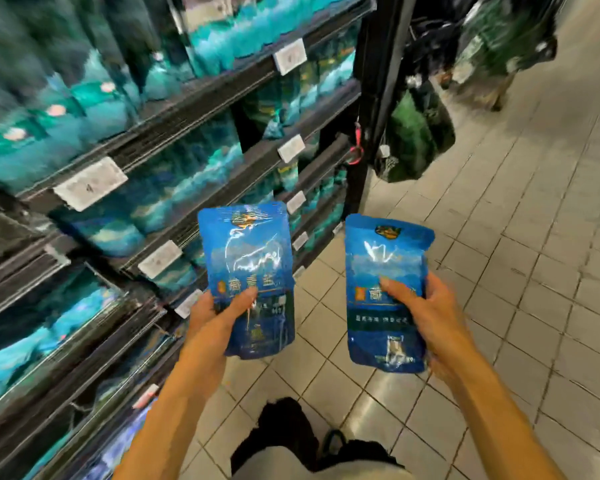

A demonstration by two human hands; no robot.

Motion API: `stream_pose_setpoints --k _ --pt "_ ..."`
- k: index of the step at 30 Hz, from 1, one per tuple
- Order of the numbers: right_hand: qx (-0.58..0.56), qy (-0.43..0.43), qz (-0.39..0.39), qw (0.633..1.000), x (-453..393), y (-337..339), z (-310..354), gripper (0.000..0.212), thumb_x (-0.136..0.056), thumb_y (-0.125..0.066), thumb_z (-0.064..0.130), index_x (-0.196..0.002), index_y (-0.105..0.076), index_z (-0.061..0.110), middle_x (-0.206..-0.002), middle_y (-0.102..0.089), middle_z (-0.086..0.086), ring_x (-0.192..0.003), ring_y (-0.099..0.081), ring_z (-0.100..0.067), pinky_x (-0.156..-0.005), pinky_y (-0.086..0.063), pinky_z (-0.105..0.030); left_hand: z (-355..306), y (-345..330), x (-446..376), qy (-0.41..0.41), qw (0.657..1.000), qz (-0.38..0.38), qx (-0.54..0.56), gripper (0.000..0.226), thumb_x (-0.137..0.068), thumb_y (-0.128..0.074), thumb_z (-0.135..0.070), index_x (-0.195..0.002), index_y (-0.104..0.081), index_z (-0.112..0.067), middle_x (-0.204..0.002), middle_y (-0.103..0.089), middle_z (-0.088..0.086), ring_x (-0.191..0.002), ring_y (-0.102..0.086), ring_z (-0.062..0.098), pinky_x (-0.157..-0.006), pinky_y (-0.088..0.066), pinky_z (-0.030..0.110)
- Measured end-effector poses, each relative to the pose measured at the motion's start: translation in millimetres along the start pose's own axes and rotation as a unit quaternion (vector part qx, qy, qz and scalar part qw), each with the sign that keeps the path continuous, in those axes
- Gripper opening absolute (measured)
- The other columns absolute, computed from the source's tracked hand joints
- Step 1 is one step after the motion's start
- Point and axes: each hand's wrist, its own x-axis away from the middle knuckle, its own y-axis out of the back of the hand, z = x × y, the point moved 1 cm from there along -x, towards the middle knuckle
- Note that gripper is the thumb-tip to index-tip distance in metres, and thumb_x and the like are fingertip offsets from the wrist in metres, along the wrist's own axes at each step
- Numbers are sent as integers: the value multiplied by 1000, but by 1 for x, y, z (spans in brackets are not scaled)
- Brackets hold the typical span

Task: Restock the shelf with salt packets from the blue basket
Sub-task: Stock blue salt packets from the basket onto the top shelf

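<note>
I hold two blue salt packets upright in front of me, above the tiled floor. My left hand (219, 313) grips the bottom of the left salt packet (248, 258), thumb across its front. My right hand (426, 313) grips the lower part of the right salt packet (385, 271) the same way. The dark shelf (194, 109) runs along my left, its tiers stocked with blue and teal packets, blurred by motion. The left packet hangs just in front of the shelf edge. The blue basket is not in view.
White price tags (90, 183) line the shelf rails. A black upright post (371, 98) ends the shelf unit, with green bags (416, 140) hanging beyond it. Pale floor tiles (516, 237) spread to the right. My dark shoes (284, 434) show at the bottom.
</note>
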Motion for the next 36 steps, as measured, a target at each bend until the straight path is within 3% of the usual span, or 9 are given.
stream_pose_setpoints --k 4,9,15,20,23,26,29,33,36 --pt "-27 34 41 998 -54 -25 45 24 -82 -78 16 -104 -70 21 -98 -79 -6 -83 -77 -25 -60 -60 -30 -54 -28 -35 -60 998 -6 -20 43 -66 -87 -45 -106 -76 -34 -111 -78 2 -96 -76 27 -67 -63 42" --pt "-31 104 130 986 -122 -81 113 25 -80 -82 24 -103 -74 28 -107 -78 -6 -92 -77 -27 -67 -61 -32 -137 -52 -85 -157 987 -27 -35 45 -61 -86 -50 -103 -78 -34 -113 -77 -1 -109 -72 27 -98 -53 59" --pt "-38 195 193 961 -180 -155 217 39 -78 -74 21 -114 -68 10 -110 -78 -6 -96 -76 -25 -73 -61 -31 -252 -68 -119 -276 960 -45 -26 43 -64 -89 -36 -105 -78 -27 -112 -78 0 -105 -74 22 -98 -53 51" --pt "-70 253 276 925 -202 -213 310 39 -72 -77 30 -107 -75 13 -108 -78 -10 -94 -76 -28 -74 -63 -41 -349 -74 -121 -355 934 -52 7 47 -68 -77 -23 -113 -73 -12 -111 -78 3 -104 -74 22 -93 -58 49" --pt "-76 294 322 897 -211 -253 366 40 -74 -73 25 -110 -73 8 -105 -78 -9 -92 -76 -26 -73 -63 -41 -408 -77 -116 -369 928 -48 15 41 -74 -71 -18 -115 -73 -13 -107 -79 3 -93 -77 18 -73 -64 42" --pt "-78 321 373 867 -226 -299 414 46 -77 -70 22 -119 -68 6 -110 -77 -10 -96 -75 -27 -78 -62 -42 -467 -71 -125 -351 933 -71 18 27 -78 -69 -18 -105 -73 -16 -102 -80 3 -83 -77 19 -62 -64 48" --pt "-82 307 430 845 -249 -353 453 51 -77 -70 18 -125 -65 4 -120 -73 -14 -108 -71 -33 -88 -61 -47 -518 -52 -152 -330 936 -122 14 30 -94 -63 -16 -124 -69 -14 -116 -76 6 -101 -75 25 -74 -63 54" --pt "-58 284 468 835 -290 -432 487 31 -87 -72 9 -118 -70 3 -113 -75 -14 -96 -74 -27 -82 -62 -48 -557 -14 -199 -318 929 -190 13 40 -97 -62 -13 -137 -61 -10 -133 -68 11 -119 -67 29 -96 -56 54" --pt "-19 273 482 833 -324 -487 494 29 -89 -73 9 -117 -70 4 -109 -75 -11 -89 -74 -23 -79 -61 -44 -566 18 -237 -306 919 -249 16 40 -95 -63 -8 -134 -63 -7 -132 -67 13 -118 -66 31 -95 -56 52"
